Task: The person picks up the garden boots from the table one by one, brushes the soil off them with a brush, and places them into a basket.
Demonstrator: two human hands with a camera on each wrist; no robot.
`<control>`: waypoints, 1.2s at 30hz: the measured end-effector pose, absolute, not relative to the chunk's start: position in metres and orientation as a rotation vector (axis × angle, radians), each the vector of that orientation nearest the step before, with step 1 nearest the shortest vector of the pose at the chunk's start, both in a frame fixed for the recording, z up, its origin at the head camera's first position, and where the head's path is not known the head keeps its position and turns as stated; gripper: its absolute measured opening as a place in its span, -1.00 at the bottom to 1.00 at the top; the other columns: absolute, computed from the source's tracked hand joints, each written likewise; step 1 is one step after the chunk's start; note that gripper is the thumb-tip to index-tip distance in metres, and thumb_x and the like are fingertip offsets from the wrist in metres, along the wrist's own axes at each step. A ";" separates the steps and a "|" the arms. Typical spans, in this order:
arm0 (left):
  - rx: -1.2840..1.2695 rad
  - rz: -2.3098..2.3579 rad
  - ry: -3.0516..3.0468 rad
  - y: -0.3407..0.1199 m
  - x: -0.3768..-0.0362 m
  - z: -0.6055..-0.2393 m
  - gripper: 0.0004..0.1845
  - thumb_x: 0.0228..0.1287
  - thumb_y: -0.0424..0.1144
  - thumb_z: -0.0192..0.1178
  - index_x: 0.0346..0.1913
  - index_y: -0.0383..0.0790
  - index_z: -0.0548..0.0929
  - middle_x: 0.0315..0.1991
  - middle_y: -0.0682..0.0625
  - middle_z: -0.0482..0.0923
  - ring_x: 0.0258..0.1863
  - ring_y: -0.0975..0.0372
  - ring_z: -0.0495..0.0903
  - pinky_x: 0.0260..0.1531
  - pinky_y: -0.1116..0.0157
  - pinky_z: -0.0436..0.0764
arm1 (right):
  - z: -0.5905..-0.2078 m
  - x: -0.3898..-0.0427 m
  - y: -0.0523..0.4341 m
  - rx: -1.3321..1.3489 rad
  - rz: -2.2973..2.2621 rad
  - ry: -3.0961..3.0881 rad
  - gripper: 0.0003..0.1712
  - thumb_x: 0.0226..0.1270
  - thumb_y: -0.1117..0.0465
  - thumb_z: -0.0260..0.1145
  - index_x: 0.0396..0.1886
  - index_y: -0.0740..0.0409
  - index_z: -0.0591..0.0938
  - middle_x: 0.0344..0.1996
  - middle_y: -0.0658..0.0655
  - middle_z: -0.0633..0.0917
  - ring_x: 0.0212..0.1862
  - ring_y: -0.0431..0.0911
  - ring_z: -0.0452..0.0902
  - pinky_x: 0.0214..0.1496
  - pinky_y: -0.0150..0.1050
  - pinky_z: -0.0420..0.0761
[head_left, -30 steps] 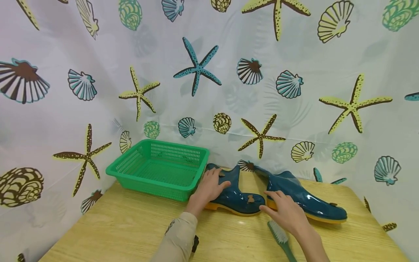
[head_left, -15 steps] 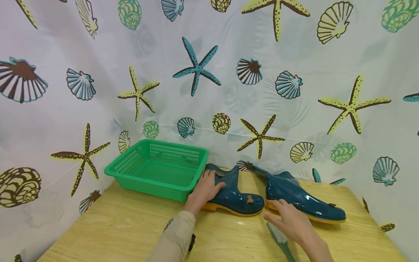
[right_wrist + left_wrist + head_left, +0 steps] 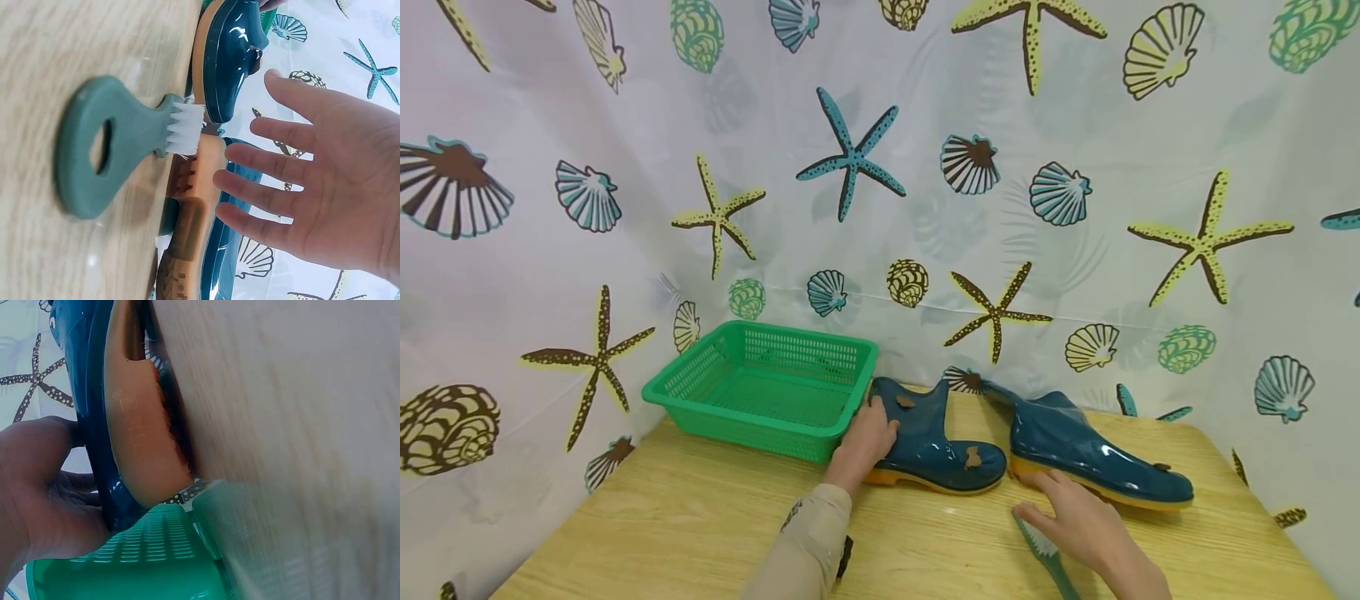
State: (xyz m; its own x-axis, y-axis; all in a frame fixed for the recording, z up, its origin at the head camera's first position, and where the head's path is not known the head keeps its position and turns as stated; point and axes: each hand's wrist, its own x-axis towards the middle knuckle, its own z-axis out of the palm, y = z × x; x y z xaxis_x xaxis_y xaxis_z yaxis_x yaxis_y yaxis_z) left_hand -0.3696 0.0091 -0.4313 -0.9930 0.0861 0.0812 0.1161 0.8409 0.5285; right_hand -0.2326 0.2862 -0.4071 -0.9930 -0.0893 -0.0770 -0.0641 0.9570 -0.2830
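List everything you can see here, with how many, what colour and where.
boots: two, dark blue with yellow soles, lying at the back of the table
basket: one, green, back left, beside the left boot
brush: one, green handle, white bristles, front right
table: one, light wood
curtain: one, white with shells and starfish, behind
left hand: grips the left boot's heel end
right hand: fingers spread, over the brush
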 end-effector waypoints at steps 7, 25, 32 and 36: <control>-0.129 -0.874 -2.974 0.011 -0.369 -0.433 -0.30 0.46 -0.11 0.17 0.46 -0.46 0.21 0.32 -0.36 0.40 0.22 -0.09 0.52 0.21 0.03 0.52 | -0.409 -0.229 0.292 -0.044 -0.482 2.938 -0.19 0.24 -0.38 0.28 0.29 0.05 0.53 -0.02 0.09 0.64 -0.06 0.03 0.61 -0.07 0.18 0.58; -0.130 -0.947 -3.070 0.011 -0.369 -0.429 -0.25 0.42 -0.02 0.19 0.43 -0.51 0.26 0.41 -0.37 0.29 0.39 -0.15 0.33 0.36 -0.02 0.37 | -0.431 -0.218 0.312 0.102 -0.649 2.737 0.08 0.10 -0.27 0.47 0.38 0.38 0.36 -0.34 0.07 0.55 -0.30 -0.08 0.43 -0.26 -0.18 0.46; -0.150 -0.972 -3.093 0.006 -0.372 -0.433 -0.31 0.41 0.04 0.20 0.33 -0.49 0.42 0.36 -0.35 0.37 0.32 -0.13 0.39 0.30 -0.02 0.42 | -0.438 -0.215 0.311 0.114 -0.666 2.699 0.11 0.01 -0.26 0.52 0.38 0.37 0.37 -0.43 0.09 0.51 -0.36 -0.07 0.41 -0.31 -0.20 0.37; -0.156 -1.186 -3.012 0.000 -0.373 -0.440 -0.23 0.34 0.05 0.27 0.33 -0.54 0.39 0.29 -0.38 0.42 0.25 -0.12 0.47 0.25 -0.03 0.47 | -0.439 -0.213 0.311 0.144 -0.666 2.652 0.14 -0.02 -0.32 0.51 0.38 0.33 0.37 -0.40 0.09 0.51 -0.32 -0.06 0.42 -0.27 -0.17 0.37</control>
State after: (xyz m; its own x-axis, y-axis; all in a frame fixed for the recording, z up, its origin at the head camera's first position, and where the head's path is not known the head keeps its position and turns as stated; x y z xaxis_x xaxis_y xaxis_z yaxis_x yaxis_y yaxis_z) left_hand -0.3733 0.0000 -0.4396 -0.9904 0.1259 -0.0574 0.0530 0.7282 0.6834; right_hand -0.2131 0.3106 -0.4386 -0.9145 0.0022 -0.4045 0.1931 0.8811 -0.4317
